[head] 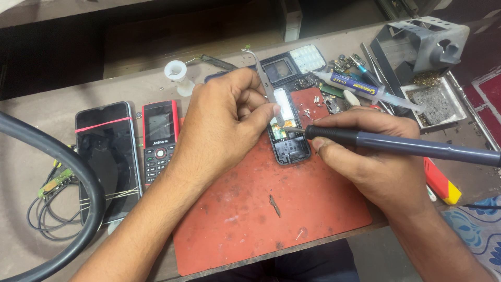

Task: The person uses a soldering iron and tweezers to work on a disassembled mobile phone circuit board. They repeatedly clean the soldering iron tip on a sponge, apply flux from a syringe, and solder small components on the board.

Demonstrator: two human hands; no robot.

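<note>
My left hand (227,125) pinches metal tweezers (264,78), their tips down on the circuit board of an opened small phone (288,141). The phone lies on a red work mat (261,209). My right hand (376,156) grips a dark soldering iron (402,145) like a pen, its fine tip touching the board right beside the tweezer tips. Both hands rest on the mat on either side of the phone.
A red keypad phone (159,138) and a black smartphone with a rubber band (107,156) lie at the left beside a thick black hose (78,172) and wires. Behind are a phone front cover (289,65), a syringe of paste (368,90), a solder spool (176,72) and an iron stand with tray (433,78).
</note>
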